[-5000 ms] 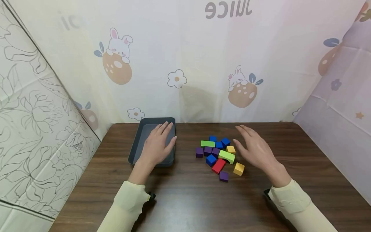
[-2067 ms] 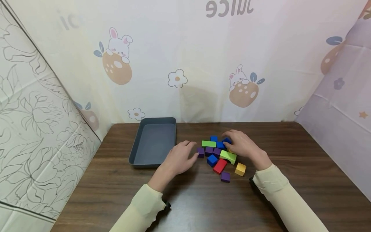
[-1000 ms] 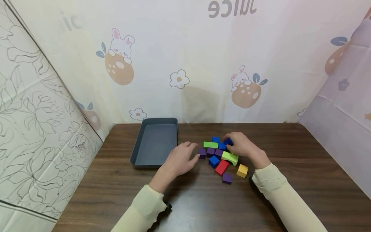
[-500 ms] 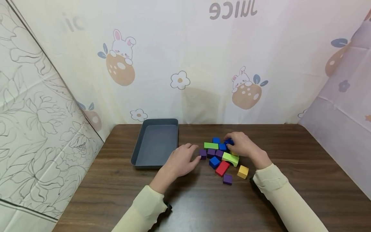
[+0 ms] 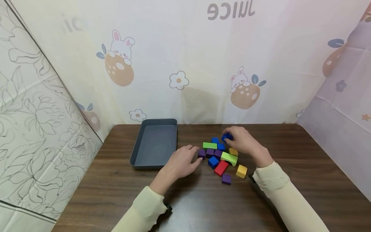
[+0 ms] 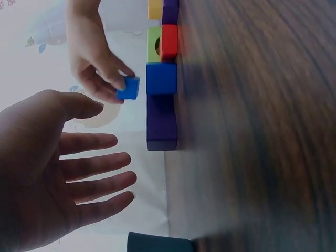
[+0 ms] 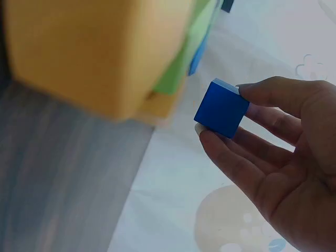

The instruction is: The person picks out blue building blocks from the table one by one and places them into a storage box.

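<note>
On my feed, the blue cube (image 7: 221,108) is pinched between the thumb and fingertips of the right hand (image 5: 243,141) — plain flat faces, a bit tilted, and clear of the table (image 5: 200,206). The left wrist view shows it higher than the block tops. The purple cube (image 5: 201,154) nearest the left hand (image 5: 181,162) sits flat at the left end of the cluster, just beside another purple block (image 5: 210,153) — I can see a gap between it and the spread fingers.

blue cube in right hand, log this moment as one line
right hand: pinches blue cube, raised | left hand: near purple block, holding nothing | tray: at left
</note>
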The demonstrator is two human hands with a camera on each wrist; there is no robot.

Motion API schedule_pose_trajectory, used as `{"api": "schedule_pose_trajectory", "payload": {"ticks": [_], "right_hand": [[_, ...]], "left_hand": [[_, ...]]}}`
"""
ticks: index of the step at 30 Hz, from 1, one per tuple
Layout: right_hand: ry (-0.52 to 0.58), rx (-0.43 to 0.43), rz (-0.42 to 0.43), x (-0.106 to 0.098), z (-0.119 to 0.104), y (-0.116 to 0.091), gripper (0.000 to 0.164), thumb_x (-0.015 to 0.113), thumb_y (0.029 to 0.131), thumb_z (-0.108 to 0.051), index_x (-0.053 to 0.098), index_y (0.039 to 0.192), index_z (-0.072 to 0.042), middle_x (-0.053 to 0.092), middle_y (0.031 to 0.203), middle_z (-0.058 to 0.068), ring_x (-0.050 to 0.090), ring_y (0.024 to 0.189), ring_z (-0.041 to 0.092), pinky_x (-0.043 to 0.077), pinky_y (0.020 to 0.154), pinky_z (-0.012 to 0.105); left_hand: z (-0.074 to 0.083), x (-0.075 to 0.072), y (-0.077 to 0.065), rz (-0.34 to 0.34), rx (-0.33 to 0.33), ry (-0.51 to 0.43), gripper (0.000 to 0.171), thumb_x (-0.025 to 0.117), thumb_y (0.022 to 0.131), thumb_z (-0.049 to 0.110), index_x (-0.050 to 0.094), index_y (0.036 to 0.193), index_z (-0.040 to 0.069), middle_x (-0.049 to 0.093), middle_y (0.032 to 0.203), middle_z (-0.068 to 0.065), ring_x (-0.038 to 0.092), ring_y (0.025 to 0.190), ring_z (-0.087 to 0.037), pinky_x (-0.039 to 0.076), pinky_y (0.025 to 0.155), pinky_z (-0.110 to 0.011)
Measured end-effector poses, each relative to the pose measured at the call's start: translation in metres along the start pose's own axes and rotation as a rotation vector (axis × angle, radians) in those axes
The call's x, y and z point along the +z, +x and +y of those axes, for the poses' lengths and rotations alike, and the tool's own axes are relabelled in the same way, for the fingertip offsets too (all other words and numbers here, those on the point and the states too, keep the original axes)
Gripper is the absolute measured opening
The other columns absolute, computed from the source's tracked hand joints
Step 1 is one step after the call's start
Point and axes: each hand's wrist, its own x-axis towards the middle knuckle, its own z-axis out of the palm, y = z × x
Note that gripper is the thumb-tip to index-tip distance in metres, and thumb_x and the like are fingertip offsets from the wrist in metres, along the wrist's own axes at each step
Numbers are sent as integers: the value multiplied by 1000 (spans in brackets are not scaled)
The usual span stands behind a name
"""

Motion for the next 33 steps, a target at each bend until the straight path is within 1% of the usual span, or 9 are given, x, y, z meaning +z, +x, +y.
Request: {"api": "schedule_pose_trajectory", "payload": {"ticks": [3,7,12,15,20,26,33], "right_hand": [[-4,-31,20,-2,-10,8,27,74,95,-6,73,121,1,74,113,16,67,97,30,58,90,56],[-7,-56,33,-5,-21,12,26,75,95,-6,74,120,0,75,114,16,69,100,31,58,92,56],[-15,-108,21,-6,-37,23,26,74,96,-8,74,121,-2,74,115,14,70,103,31,58,93,54],[-8,-140,19,-7,-46,31,24,74,97,-9,74,120,-3,74,114,13,69,102,31,58,92,54],[12,-155,9,-7,-58,40,25,75,96,-10,74,121,-5,73,116,12,69,105,30,58,93,54],[11,-157,5,-2,-64,42,27,76,96,-11,73,122,-4,72,119,14,69,107,32,58,94,53],[8,-160,11,3,-66,42,28,76,96,-10,73,122,-2,71,117,15,69,103,32,59,91,53]], "left_hand": [[0,-2,-1,-10,16,5,43,65,105,37,68,138,10,71,132,-7,69,117,-24,58,98,-41],[4,0,-1,-21,44,30,42,65,105,37,69,136,10,72,129,-7,70,115,-23,59,96,-39],[5,1,-4,-20,59,55,41,65,105,37,70,135,10,72,128,-7,70,112,-22,59,93,-38],[4,0,-5,-10,67,55,41,65,105,38,70,135,10,72,129,-7,70,113,-23,60,93,-38],[-3,-3,-7,8,68,61,41,63,106,38,69,136,10,72,130,-8,70,114,-23,60,93,-39],[-9,-7,-10,16,64,88,41,62,106,38,69,136,10,73,126,-7,70,110,-22,60,89,-38],[-18,-13,-14,23,32,81,42,62,106,38,68,137,10,72,128,-7,69,113,-24,59,92,-40]]}}
